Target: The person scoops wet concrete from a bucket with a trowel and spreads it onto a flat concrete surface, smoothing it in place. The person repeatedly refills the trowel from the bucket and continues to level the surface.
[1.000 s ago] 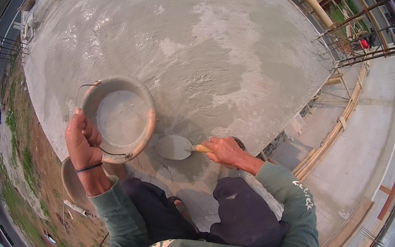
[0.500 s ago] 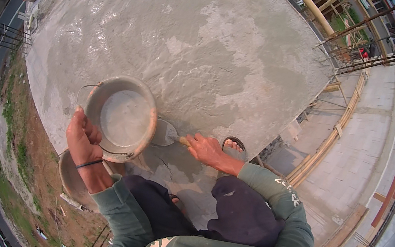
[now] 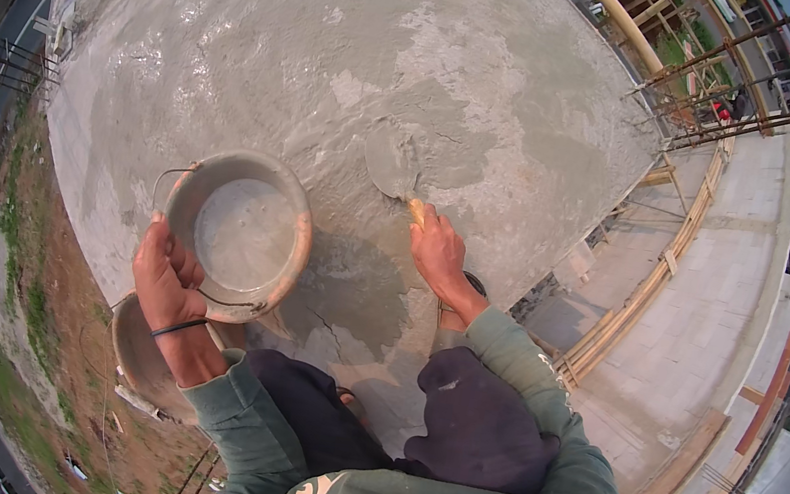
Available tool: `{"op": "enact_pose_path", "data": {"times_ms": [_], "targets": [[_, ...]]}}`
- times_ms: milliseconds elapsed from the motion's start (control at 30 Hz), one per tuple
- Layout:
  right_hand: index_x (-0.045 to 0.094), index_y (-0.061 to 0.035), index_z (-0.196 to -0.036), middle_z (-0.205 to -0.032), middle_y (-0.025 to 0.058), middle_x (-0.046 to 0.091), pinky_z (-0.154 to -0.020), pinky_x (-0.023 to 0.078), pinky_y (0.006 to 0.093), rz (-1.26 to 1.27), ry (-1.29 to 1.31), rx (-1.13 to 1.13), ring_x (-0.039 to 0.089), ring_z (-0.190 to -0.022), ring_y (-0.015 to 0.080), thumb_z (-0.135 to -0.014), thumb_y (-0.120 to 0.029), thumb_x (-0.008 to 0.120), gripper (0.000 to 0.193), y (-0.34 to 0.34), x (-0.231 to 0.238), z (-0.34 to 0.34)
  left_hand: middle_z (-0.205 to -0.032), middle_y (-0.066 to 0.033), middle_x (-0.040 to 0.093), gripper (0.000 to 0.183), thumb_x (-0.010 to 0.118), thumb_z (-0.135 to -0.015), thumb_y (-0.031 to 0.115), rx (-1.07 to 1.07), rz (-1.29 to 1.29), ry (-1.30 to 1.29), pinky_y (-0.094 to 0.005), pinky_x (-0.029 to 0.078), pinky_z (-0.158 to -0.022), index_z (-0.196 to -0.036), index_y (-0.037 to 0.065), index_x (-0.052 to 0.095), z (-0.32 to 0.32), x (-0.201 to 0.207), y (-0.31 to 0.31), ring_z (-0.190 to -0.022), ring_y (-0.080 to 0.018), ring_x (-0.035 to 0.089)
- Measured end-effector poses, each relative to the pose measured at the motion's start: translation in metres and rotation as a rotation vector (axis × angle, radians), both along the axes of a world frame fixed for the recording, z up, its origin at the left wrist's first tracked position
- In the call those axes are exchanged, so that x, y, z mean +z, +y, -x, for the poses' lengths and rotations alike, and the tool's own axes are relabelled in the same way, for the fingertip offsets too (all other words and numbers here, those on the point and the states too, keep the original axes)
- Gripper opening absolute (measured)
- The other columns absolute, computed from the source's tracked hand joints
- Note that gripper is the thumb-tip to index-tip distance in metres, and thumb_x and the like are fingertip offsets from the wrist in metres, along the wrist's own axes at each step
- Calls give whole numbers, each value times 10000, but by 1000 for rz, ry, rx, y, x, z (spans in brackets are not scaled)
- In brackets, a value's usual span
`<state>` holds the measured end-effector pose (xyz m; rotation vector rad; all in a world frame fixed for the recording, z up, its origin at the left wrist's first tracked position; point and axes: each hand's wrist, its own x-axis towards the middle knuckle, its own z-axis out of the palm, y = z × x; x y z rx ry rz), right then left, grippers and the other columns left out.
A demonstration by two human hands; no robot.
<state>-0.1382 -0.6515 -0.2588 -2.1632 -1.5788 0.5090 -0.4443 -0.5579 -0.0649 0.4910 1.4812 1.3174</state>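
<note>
My left hand (image 3: 168, 268) is closed on the thin wire handle of a round bucket (image 3: 301, 234), at the bucket's near left side. Wet grey cement slurry (image 3: 240, 233) lies inside the bucket, its mouth tilted up toward me. In my right hand (image 3: 440, 251) is a trowel (image 3: 391, 164), gripped by its short wooden handle. The trowel's blade, coated grey, lies against the wet cement on the slab (image 3: 271, 48), ahead and to the right of the bucket.
A second bucket (image 3: 137, 357) stands by my left forearm, at the slab's left edge, beyond which lies ground with grass (image 3: 39, 338). Rebar rods (image 3: 755, 126) stick out at the far right. Bamboo poles (image 3: 658, 279) run along a lower surface on the right.
My right hand has moved the trowel forward and right, from beside the bucket onto the wet cement farther out. My left hand and the bucket have barely moved.
</note>
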Motion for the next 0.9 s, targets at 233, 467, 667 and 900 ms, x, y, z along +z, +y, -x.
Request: {"op": "enact_pose_path", "data": {"times_ms": [233, 467, 667, 900], "targets": [[584, -58, -1267, -938, 193, 650, -683, 543, 505, 79, -4, 163, 663, -812, 419, -893, -221, 666, 416, 7, 2, -24, -555, 94, 265, 383, 678, -928, 347, -6, 52, 8, -261, 140, -428, -681, 191, 429, -1, 3, -2, -449, -47, 201], [608, -57, -1221, -900, 191, 660, -691, 537, 508, 70, -41, 49, 662, -816, 418, -876, -227, 669, 389, -5, 7, -52, -561, 86, 276, 348, 633, -949, 286, -35, 32, -21, -264, 152, -415, -694, 169, 428, -2, 3, -5, -446, -43, 208], [639, -77, -1198, -905, 186, 667, -687, 541, 496, 24, -82, -42, 670, -820, 405, -851, -230, 683, 382, -21, 7, -75, -560, 86, 272, 351, 641, -945, 310, -51, 54, -25, -263, 154, -421, -698, 177, 429, -3, 3, -6, -446, -50, 206], [640, -75, -1197, -874, 184, 662, -682, 539, 496, 10, -125, -66, 667, -809, 407, -847, -233, 688, 388, -26, 4, -86, -558, 86, 272, 362, 652, -936, 320, -66, 59, -23, -263, 156, -420, -695, 180, 422, -4, 2, -7, -447, -50, 204]]}}
